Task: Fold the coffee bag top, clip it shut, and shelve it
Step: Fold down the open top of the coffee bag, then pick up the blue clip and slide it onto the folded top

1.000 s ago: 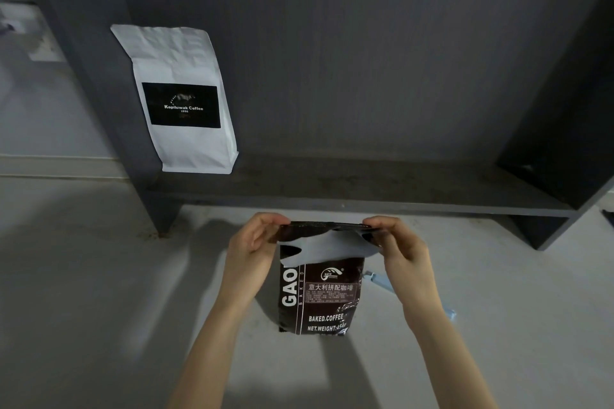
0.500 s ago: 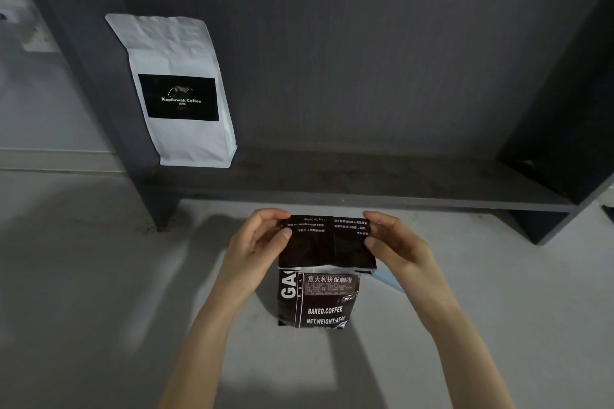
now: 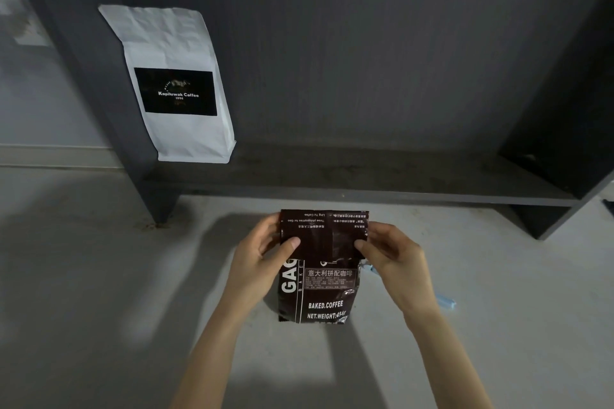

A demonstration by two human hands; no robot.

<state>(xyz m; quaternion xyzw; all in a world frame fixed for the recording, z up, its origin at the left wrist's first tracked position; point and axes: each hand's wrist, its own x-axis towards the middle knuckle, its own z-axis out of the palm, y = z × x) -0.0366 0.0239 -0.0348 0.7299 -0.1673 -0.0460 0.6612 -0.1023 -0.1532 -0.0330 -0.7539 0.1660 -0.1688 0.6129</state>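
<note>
A dark brown coffee bag (image 3: 319,295) with white print stands upright on the grey floor, just in front of the shelf. Its top flap is folded forward and down over the front, showing upside-down print. My left hand (image 3: 262,259) pinches the flap's left edge, thumb pressed on its face. My right hand (image 3: 392,256) holds the flap's right edge the same way. A light blue clip (image 3: 445,300) lies on the floor behind my right wrist, mostly hidden.
A dark grey low shelf (image 3: 365,183) spans the view behind the bag. A white coffee bag (image 3: 176,83) with a black label stands at its left end against the side panel. The shelf's right side panel (image 3: 564,143) closes the far end.
The bag's top has been folded forward from an open mouth into a flat flap lying over the front. Both hands came down with it and now press its edges.
</note>
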